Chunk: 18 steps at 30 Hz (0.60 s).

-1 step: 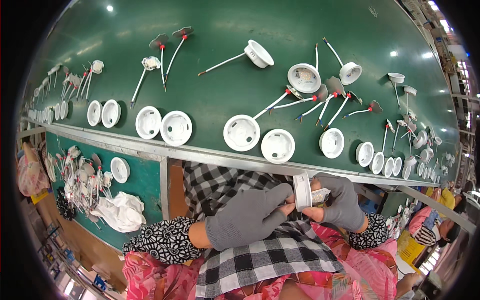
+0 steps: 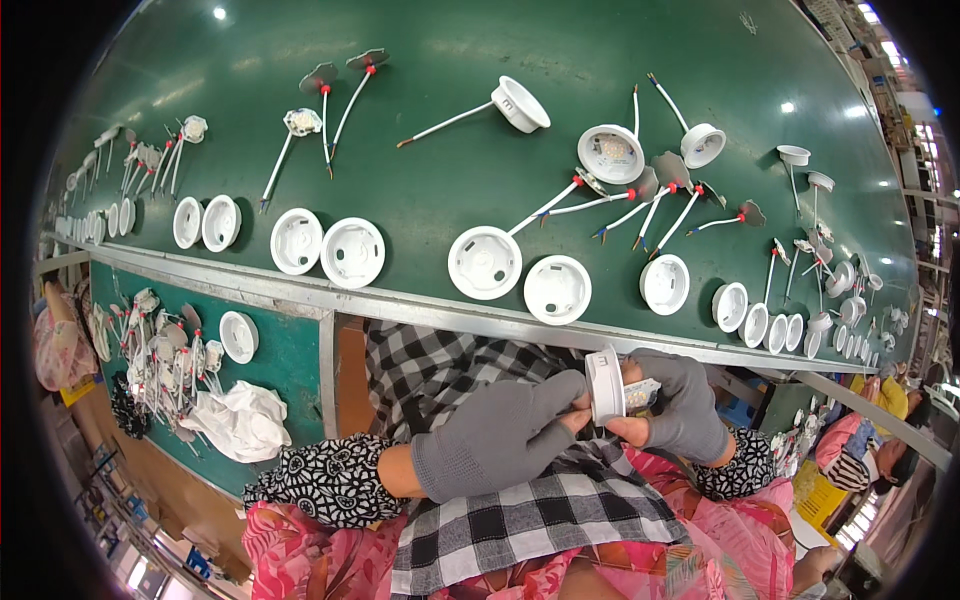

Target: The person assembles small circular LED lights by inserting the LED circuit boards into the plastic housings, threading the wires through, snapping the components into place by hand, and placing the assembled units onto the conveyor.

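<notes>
Above my lap, a white round lamp housing [image 2: 602, 388] is held on edge between my two gloved hands. My left hand [image 2: 500, 435], in a grey fingerless glove, has thumb and fingertips closed at the housing's back; whether a wire sits between them is hidden. My right hand [image 2: 680, 410], in a matching glove, curls round a small LED board [image 2: 640, 392] at the housing's open side. Its thumb presses near the rim. The board is tilted and partly inside or against the housing; its wire does not show.
Along the green bench's metal edge [image 2: 450, 315] stand several empty housings [image 2: 557, 290]. LED boards with white wires [image 2: 672, 172] lie behind them. At left, a lower green table holds a pile of wired boards [image 2: 165, 350] and a white cloth [image 2: 240, 420]. Another person [image 2: 870, 450] sits at far right.
The housing in my hands has tilted very slightly, and the whole view has shifted a little. Both hands keep their hold.
</notes>
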Tool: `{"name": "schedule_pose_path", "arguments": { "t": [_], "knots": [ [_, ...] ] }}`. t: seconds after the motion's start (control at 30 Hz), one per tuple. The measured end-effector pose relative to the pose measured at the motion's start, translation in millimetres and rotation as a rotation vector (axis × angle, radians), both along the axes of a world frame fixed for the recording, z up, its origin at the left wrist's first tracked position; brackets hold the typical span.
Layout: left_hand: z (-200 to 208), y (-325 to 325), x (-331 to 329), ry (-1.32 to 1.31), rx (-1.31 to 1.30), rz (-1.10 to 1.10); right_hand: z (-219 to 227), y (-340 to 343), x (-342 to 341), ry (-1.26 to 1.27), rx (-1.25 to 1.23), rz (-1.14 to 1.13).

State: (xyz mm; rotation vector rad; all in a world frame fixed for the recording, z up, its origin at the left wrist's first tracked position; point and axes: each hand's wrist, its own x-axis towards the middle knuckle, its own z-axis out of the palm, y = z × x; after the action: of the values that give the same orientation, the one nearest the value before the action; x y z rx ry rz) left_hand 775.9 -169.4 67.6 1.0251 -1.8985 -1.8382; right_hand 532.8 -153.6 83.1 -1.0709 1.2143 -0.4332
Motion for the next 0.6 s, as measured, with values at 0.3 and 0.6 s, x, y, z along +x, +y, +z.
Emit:
{"name": "schedule_pose_path", "arguments": {
  "t": [0.3,0.6],
  "knots": [
    [-4.8,19.7,8.1,0.210,0.044,0.078,0.0,10.8,7.8,-0.083,-0.073,-0.044],
    [-8.3,24.4,3.5,0.233,0.150,0.196,-1.3,4.6,5.5,-0.073,0.115,-0.001]
  ]
}}
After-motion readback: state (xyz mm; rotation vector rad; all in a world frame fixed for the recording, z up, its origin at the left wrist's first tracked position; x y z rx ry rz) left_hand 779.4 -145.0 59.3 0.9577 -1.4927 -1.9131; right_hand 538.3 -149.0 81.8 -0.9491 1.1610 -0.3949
